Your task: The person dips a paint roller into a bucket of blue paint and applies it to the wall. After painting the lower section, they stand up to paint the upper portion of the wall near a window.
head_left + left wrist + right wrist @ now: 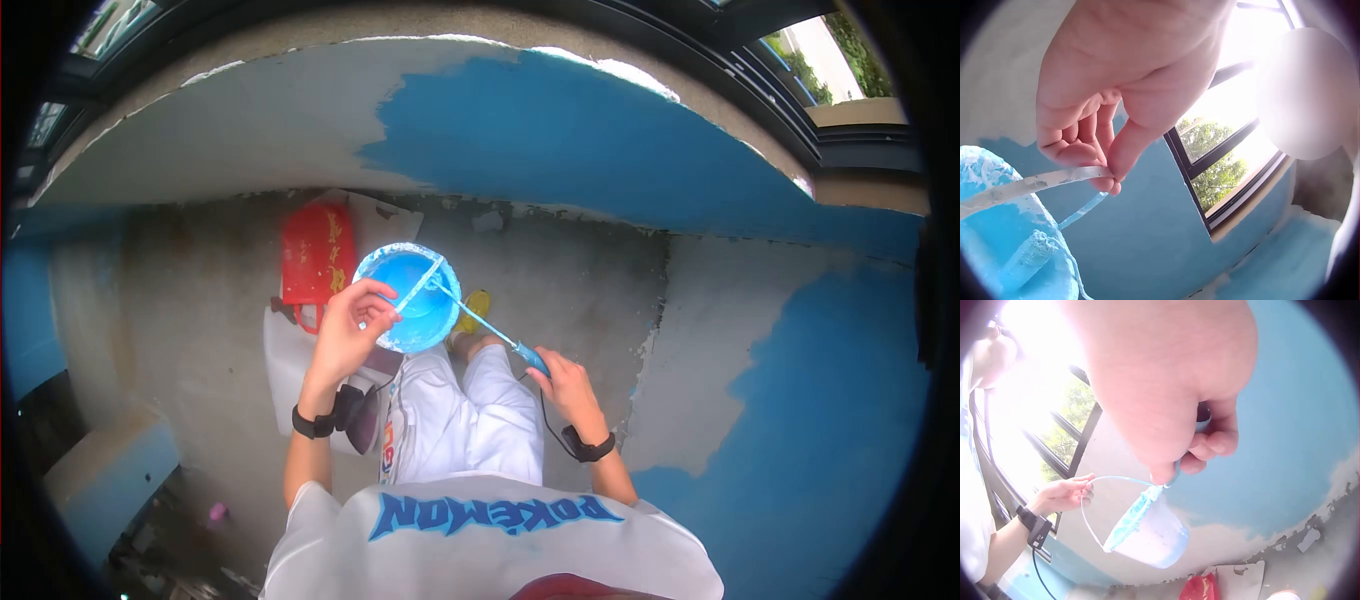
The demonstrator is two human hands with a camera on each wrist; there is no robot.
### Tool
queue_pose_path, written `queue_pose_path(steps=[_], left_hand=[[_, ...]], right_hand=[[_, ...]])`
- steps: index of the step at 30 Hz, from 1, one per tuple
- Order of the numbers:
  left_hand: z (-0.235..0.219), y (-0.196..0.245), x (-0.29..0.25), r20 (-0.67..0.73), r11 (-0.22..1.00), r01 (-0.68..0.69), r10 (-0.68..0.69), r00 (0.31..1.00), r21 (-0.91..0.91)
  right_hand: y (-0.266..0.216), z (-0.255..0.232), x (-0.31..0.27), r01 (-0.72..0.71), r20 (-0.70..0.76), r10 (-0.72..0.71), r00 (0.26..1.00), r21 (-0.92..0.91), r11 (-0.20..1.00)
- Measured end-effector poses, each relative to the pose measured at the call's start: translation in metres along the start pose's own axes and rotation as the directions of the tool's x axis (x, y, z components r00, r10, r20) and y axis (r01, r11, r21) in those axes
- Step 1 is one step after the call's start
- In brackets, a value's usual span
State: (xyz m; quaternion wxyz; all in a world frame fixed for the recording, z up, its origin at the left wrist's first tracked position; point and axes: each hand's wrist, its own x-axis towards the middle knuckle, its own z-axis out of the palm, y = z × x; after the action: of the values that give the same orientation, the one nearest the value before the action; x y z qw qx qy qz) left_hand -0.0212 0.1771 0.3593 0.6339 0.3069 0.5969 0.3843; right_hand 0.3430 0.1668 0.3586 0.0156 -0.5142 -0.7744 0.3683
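The left hand [352, 330] pinches the paint-smeared handle strap [1041, 182] of a bucket [1163, 540], thumb against fingertips in the left wrist view. Blue paint coats the bucket's inside and rim, and it hangs tilted in the right wrist view. The right hand [568, 385] grips the blue handle [530, 357] of a paint roller, fingers curled round it. From there the thin rod [480, 318] runs into the bucket, where the small roller head [1027, 259] lies, covered in light blue paint.
A wall [520, 130] ahead is part blue, part grey, under a window ledge. Another partly blue wall [820, 400] stands at the right. On the floor are a red bag [318, 250] and a white item [285, 370] left of the legs. A yellow shoe [476, 308] shows beside the bucket.
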Motion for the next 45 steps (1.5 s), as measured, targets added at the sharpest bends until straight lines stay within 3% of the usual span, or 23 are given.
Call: queue_pose_path(steps=[2,3,5,8,14,23,24,27,31,37,38,40,44,45], left_hand=[[0.003,0.020,-0.013,0.035,0.999,-0.037,0.037,0.999,-0.011],[-0.004,0.007,-0.021,0.032,0.998,-0.059,0.059,0.998,-0.021],[0.000,0.033,-0.030,-0.008,0.983,-0.091,0.091,0.996,-0.157],[-0.005,0.053,-0.054,-0.011,0.986,-0.161,0.160,0.987,-0.041],[-0.009,0.099,-0.086,-0.050,0.971,-0.222,0.218,0.975,-0.085],[0.055,0.194,-0.140,-0.188,0.948,-0.318,0.317,0.930,0.023],[0.061,0.167,-0.141,-0.199,0.938,-0.347,0.344,0.918,0.021],[0.053,0.173,-0.145,-0.207,0.922,-0.388,0.378,0.902,-0.009],[0.048,0.202,-0.163,-0.173,0.919,-0.390,0.394,0.903,0.060],[0.050,0.230,-0.181,-0.102,0.939,-0.344,0.343,0.934,0.010],[0.042,0.220,-0.179,-0.078,0.921,-0.387,0.383,0.921,-0.042],[0.059,0.238,-0.186,-0.073,0.930,-0.363,0.359,0.930,-0.055],[0.048,0.240,-0.188,-0.050,0.931,-0.358,0.355,0.933,-0.068],[0.023,0.231,-0.183,-0.015,0.917,-0.387,0.387,0.922,-0.099]], right_hand=[[-0.013,-0.016,-0.010,0.036,-0.044,-0.036,0.998,-0.013,0.999],[-0.018,-0.001,-0.017,0.048,-0.054,-0.049,0.997,-0.031,0.998],[-0.041,-0.022,-0.020,0.055,-0.103,-0.059,0.993,-0.044,0.998],[-0.063,-0.040,-0.036,0.066,-0.145,-0.075,0.987,-0.068,0.996],[-0.095,-0.083,-0.041,0.140,-0.182,-0.162,0.970,-0.124,0.982],[-0.103,-0.163,-0.083,0.267,-0.264,-0.283,0.922,-0.095,0.959],[-0.085,-0.145,-0.093,0.278,-0.267,-0.297,0.917,-0.107,0.954],[-0.093,-0.144,-0.100,0.261,-0.307,-0.279,0.910,-0.099,0.960],[-0.117,-0.138,-0.123,0.262,-0.367,-0.244,0.898,-0.001,0.965],[-0.184,-0.137,-0.153,0.150,-0.401,-0.110,0.909,0.071,0.986],[-0.196,-0.127,-0.159,0.142,-0.392,-0.097,0.915,0.088,0.986],[-0.205,-0.139,-0.175,0.132,-0.405,-0.074,0.911,0.118,0.984],[-0.216,-0.122,-0.174,0.103,-0.397,-0.062,0.916,0.083,0.991],[-0.232,-0.105,-0.167,0.080,-0.381,-0.048,0.923,0.067,0.995]])
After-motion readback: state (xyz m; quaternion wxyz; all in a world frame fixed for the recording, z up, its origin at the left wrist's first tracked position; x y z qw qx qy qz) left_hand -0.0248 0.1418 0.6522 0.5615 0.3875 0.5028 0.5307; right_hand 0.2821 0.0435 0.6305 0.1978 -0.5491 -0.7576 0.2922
